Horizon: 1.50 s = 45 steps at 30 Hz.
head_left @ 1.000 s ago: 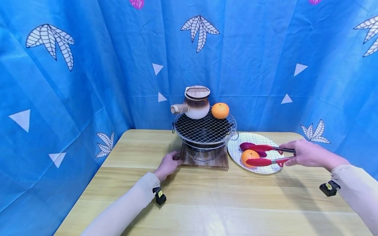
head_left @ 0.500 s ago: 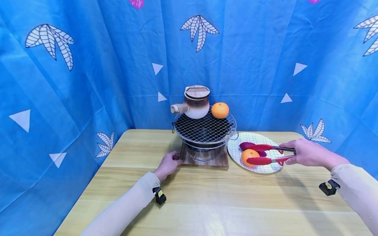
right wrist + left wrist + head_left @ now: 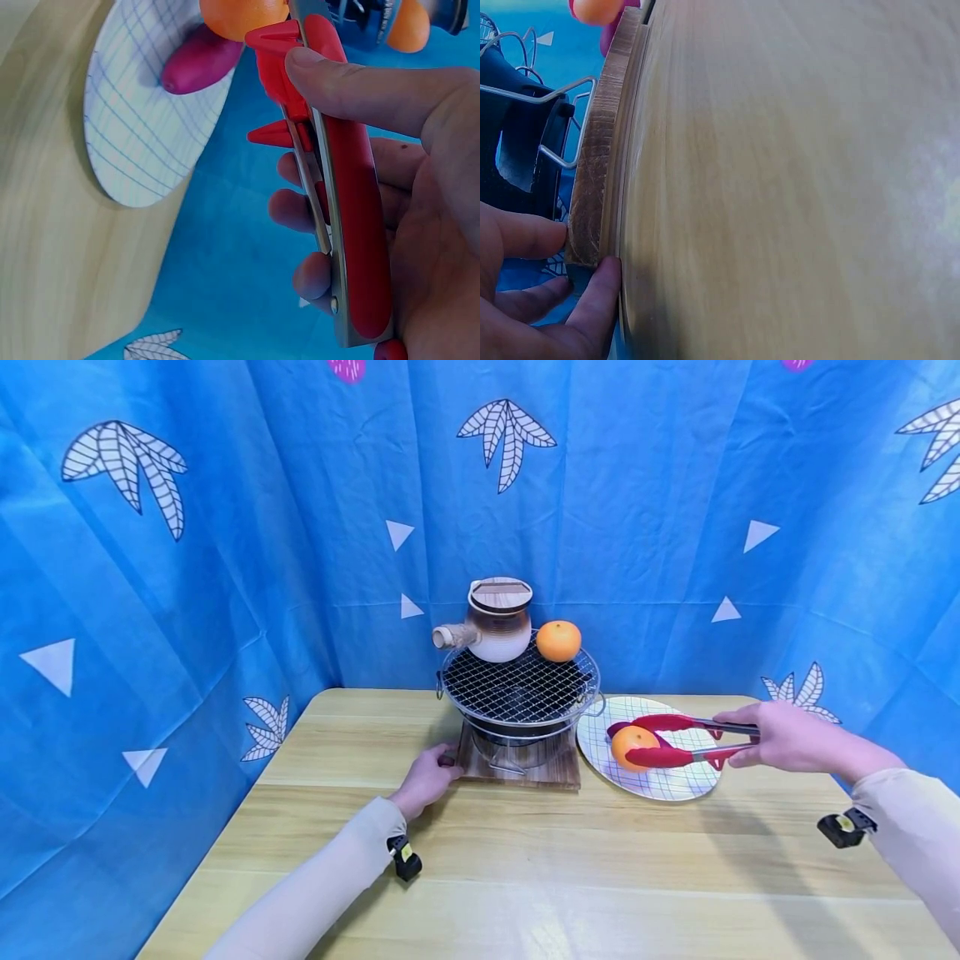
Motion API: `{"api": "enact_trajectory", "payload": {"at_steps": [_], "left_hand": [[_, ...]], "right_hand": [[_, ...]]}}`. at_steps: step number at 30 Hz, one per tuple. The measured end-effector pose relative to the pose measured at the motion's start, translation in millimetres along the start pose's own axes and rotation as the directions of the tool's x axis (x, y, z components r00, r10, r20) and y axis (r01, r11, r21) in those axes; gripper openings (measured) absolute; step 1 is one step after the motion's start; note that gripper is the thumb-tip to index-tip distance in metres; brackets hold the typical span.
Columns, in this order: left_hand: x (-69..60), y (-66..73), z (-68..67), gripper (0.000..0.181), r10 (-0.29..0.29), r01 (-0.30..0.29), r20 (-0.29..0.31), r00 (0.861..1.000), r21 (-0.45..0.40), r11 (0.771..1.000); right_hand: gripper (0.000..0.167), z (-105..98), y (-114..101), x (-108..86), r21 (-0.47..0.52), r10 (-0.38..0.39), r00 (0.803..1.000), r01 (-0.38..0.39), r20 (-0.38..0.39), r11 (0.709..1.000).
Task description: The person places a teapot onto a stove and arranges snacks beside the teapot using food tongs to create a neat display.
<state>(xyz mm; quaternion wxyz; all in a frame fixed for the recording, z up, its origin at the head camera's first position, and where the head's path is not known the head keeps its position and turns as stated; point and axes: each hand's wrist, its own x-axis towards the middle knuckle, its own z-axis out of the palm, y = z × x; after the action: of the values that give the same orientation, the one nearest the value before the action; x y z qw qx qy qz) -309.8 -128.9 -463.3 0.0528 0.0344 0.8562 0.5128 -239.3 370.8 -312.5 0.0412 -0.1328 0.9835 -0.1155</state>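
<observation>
Right hand (image 3: 810, 739) grips red tongs (image 3: 667, 757) clasping an orange (image 3: 628, 744) over grid-printed plate (image 3: 684, 787). Left hand (image 3: 426, 783) pinches wooden base (image 3: 564, 767) at one corner.

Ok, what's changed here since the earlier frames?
The right hand has raised the red tongs, and the near orange has risen with them. No new hold or release shows. The left hand gripping the wooden board, pot and far orange stayed put.

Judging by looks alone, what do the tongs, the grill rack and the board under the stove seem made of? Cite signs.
Tongs: shiny grey frame suggests metal; the smooth red parts could be silicone or plastic.
Grill rack: probably metal, judging by its silvery wire mesh.
Board: apparently wood, fairly matte, showing brown grain.
</observation>
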Motion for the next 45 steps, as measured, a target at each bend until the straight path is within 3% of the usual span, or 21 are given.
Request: {"api": "enact_trajectory", "payload": {"at_steps": [10, 16, 23, 34, 45], "left_hand": [[0.0, -1.0, 0.6, 0.053, 0.000, 0.000, 0.000, 1.000, 0.000, 1.000], [-0.9, -0.9, 0.4, 0.054, -0.002, 0.002, 0.000, 1.000, -0.008, 1.000], [-0.7, -0.5, 0.7, 0.054, -0.005, 0.005, 0.000, 1.000, -0.012, 1.000], [1.1, -1.5, -0.2, 0.054, 0.000, 0.000, -0.001, 1.000, -0.024, 1.000], [-0.7, -0.9, 0.1, 0.053, 0.001, -0.001, 0.003, 1.000, -0.026, 1.000]], "right_hand": [[0.082, -23.7, -8.4, -4.1, -0.036, 0.029, 0.999, -0.030, -0.038, 0.999], [0.082, -40.4, -13.3, -4.3, 0.004, 0.044, 0.998, -0.044, -0.039, 0.999], [0.083, -61.0, -21.3, -4.4, -0.015, 0.060, 0.996, -0.061, -0.062, 0.998], [0.080, -85.9, -36.1, 2.4, -0.055, 0.024, 0.993, -0.031, -0.119, 0.998], [0.077, -96.2, -57.4, 20.2, -0.079, -0.032, 0.989, 0.021, -0.142, 0.997]]}}
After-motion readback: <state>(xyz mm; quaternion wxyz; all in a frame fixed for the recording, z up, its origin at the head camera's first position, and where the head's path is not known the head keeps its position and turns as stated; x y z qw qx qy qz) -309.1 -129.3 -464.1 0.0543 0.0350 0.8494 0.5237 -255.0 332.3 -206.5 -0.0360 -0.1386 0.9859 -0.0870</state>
